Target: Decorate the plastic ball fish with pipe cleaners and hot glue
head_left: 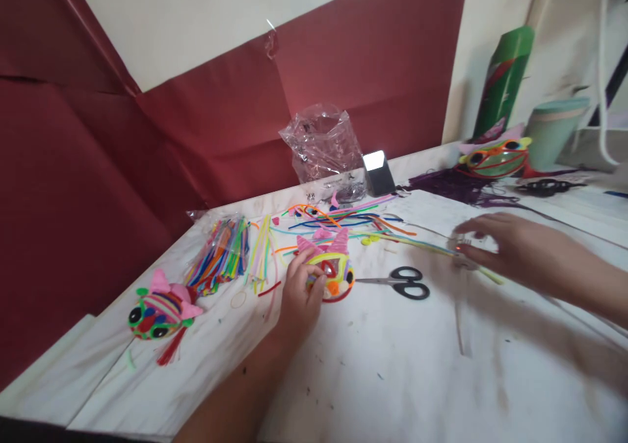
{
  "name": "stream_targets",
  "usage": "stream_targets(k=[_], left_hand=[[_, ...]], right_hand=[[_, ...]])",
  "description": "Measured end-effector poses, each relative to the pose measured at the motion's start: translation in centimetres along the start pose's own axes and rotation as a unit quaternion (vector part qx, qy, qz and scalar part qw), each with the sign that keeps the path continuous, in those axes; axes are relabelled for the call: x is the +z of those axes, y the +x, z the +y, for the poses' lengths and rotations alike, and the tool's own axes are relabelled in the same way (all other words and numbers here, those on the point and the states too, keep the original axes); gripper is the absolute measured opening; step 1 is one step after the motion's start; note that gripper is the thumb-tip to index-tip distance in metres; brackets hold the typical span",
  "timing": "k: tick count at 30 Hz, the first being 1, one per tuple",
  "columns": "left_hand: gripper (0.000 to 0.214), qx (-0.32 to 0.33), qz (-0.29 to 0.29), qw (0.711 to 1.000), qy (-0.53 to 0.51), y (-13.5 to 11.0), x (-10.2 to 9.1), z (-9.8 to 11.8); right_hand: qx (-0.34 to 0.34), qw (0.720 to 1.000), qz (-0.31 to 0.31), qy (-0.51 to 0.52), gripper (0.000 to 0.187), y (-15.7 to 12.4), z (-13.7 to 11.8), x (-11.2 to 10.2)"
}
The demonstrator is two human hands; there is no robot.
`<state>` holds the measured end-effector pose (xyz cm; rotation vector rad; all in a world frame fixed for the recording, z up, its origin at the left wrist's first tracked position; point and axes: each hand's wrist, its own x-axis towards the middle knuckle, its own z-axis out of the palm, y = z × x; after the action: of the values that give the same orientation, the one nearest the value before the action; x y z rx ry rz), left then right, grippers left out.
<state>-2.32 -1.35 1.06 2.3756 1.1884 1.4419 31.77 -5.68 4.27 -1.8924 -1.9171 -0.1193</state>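
Observation:
My left hand [301, 292] has its fingers curled on the near left side of a small colourful craft figure [335, 269] on the table. The figure has pink ears, a yellow outline, a black eye and an orange nose. Off to the right, my right hand [498, 237] has thumb and fingers closed round a small pale object [462, 252] with a red light. Its kind is unclear, and a thin pale strip hangs below it. Between the hands lie black-handled scissors [407, 283], open-bladed tips pointing at the figure.
A similar finished-looking figure [159, 312] lies at left, another [495, 155] at back right. Bundled pipe cleaners [220, 253] and loose ones [343, 220] spread behind my left hand. A clear plastic bag [324, 145], a phone [379, 175], a green can [505, 80] and a cup [554, 129] stand behind.

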Motion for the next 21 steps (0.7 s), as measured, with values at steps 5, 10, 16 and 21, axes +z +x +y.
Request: stream_targets(k=[5, 10, 16, 21], left_hand=[[0.008, -0.004, 0.006, 1.000, 0.003, -0.1, 0.0, 0.1], [0.006, -0.017, 0.013, 1.000, 0.007, 0.0, -0.2, 0.1], [0.006, -0.016, 0.019, 1.000, 0.014, 0.0, -0.1, 0.5], [0.007, -0.005, 0.019, 0.999, 0.029, 0.0, -0.1, 0.9]], right_hand=[[-0.114, 0.951, -0.049, 0.284, 0.056, 1.0, -9.4, 4.2], [-0.044, 0.916, -0.079, 0.390, 0.057, 1.7, -14.0, 7.2], [-0.014, 0.885, -0.127, 0.447, 0.054, 1.1, -14.1, 7.2], [-0.003, 0.865, -0.140, 0.481, 0.053, 0.9, -13.9, 7.6]])
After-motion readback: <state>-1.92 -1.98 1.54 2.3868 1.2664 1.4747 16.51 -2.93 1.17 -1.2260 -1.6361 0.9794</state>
